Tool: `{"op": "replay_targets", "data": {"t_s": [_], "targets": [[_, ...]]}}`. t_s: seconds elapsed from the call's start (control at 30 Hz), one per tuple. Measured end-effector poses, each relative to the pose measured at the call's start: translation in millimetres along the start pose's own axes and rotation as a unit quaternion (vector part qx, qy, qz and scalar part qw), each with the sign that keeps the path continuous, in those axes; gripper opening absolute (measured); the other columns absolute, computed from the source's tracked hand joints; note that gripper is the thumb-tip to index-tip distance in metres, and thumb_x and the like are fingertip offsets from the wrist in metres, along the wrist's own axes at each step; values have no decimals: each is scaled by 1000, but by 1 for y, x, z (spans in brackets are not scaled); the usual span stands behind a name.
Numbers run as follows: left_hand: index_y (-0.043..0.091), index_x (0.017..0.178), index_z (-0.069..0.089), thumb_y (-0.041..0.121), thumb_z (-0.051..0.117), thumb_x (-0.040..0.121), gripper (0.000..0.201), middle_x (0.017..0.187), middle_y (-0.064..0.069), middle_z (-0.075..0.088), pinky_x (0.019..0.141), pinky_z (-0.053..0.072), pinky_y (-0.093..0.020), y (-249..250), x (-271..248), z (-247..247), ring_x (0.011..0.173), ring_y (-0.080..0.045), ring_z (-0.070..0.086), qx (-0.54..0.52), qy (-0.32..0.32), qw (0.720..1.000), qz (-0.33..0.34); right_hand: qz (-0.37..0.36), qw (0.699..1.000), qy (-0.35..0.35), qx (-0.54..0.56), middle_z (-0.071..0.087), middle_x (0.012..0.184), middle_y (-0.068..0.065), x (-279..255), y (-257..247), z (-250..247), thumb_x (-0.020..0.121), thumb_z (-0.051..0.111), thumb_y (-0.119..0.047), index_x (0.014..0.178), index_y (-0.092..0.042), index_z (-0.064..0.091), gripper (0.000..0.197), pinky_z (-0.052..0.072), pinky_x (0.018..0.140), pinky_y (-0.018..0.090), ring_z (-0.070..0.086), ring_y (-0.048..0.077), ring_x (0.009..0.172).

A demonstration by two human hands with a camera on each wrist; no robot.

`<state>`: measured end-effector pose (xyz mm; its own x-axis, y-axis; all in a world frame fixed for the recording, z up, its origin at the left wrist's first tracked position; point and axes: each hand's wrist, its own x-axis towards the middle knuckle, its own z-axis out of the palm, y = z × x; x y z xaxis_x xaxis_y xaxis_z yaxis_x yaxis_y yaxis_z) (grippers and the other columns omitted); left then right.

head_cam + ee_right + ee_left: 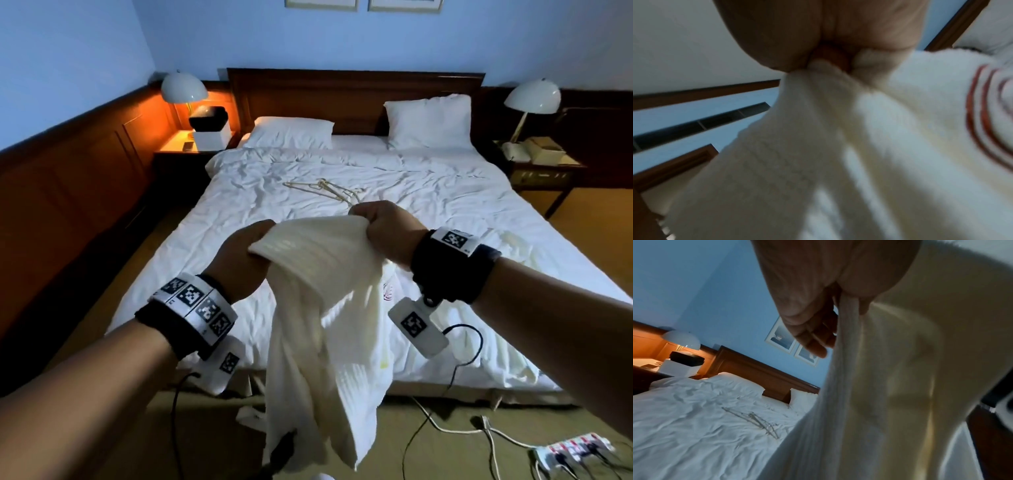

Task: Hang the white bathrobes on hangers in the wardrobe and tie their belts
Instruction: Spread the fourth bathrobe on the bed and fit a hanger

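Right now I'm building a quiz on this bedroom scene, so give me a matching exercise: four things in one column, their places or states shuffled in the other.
Things:
1. bathrobe
2. hangers
3. left lamp
4. power strip

Places or states:
A. on the floor
B. lying on the bed
C. gripped by the left hand and right hand
D. lit

Pairs: 1-C, 2-B, 3-D, 4-A

Cream ribbed bathrobe (318,308), red-striped emblem (986,116); white bedding (274,192).
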<state>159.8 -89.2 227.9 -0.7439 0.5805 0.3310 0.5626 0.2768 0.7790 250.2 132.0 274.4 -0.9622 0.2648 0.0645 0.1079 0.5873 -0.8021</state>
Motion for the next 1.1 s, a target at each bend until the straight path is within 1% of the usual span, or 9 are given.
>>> {"op": "replay_targets", "data": {"t_s": [0.07, 0.13, 0.27, 0.33, 0.4, 0.53, 0.77, 0.93, 1.1], "targets": [[25, 109, 68, 25, 55, 80, 31, 98, 14, 65, 91, 47, -23, 11, 8, -7, 93, -6, 57, -1, 40, 999, 9, -1, 996, -53, -75, 56, 61, -9, 0, 9, -1, 73, 43, 7, 73, -20, 60, 32, 41, 54, 21, 50, 2, 50], [9, 92, 65, 27, 58, 78, 24, 87, -4, 66, 81, 50, -34, 23, 15, -11, 85, -16, 60, 21, 30, 997, 66, -33, 983, -77, -163, 57, 86, -6, -1, 16, -1, 78, 59, -3, 95, -24, 57, 26, 45, 71, 26, 55, 6, 74], [14, 71, 54, 16, 61, 80, 12, 63, 1, 55, 57, 40, -26, 56, 24, -4, 61, -18, 53, 138, 40, 980, 135, -136, 980, -94, -111, 38, 123, -1, -17, 4, 5, 71, 81, -39, 133, -21, 38, 78, 43, 81, 14, 49, 10, 108], [14, 71, 55, 15, 66, 79, 13, 60, 1, 57, 55, 40, -27, 68, 30, 2, 59, -18, 52, 150, 68, 977, 138, -124, 978, -104, -131, 33, 126, -5, -28, -3, 16, 58, 75, -69, 140, -23, 26, 106, 41, 90, 19, 44, 7, 113], [16, 70, 52, 10, 66, 76, 16, 57, 3, 55, 52, 38, -26, 78, 33, 5, 56, -18, 49, 154, 75, 976, 137, -76, 980, -65, -171, 40, 126, -4, -33, -3, 27, 65, 67, -73, 136, -22, 28, 95, 39, 89, 27, 44, 10, 112], [12, 69, 52, 5, 63, 70, 13, 56, 2, 53, 49, 35, -27, 89, 32, 3, 53, -18, 48, 187, 75, 965, 166, -87, 955, 73, -275, 63, 101, 17, -25, 1, 15, 92, 50, -32, 112, -16, 49, 25, 42, 67, 35, 61, 36, 92], [17, 86, 57, 21, 68, 75, 16, 87, -7, 61, 69, 40, -27, 40, 17, 16, 83, -28, 58, 286, 4, 958, 0, -177, 954, 145, -195, 56, 75, -2, -23, -31, -30, 84, 48, -14, 99, -20, 61, 21, 35, 58, 27, 51, 22, 67], [14, 86, 59, 15, 62, 78, 9, 84, -9, 64, 67, 42, -29, 9, 9, -13, 84, -30, 61, 282, 24, 955, -86, -139, 937, 129, -294, 56, 76, -2, -26, -15, -34, 86, 43, -30, 99, -28, 56, 18, 45, 61, 33, 55, 30, 70], [15, 83, 61, 3, 49, 75, 19, 83, -6, 68, 69, 49, -32, 20, 13, -35, 85, -33, 62, 204, 115, 972, -37, -54, 888, -41, -455, 52, 83, 0, -35, 7, -19, 91, 43, -39, 94, -26, 48, 14, 37, 63, 30, 57, 29, 80]]}}
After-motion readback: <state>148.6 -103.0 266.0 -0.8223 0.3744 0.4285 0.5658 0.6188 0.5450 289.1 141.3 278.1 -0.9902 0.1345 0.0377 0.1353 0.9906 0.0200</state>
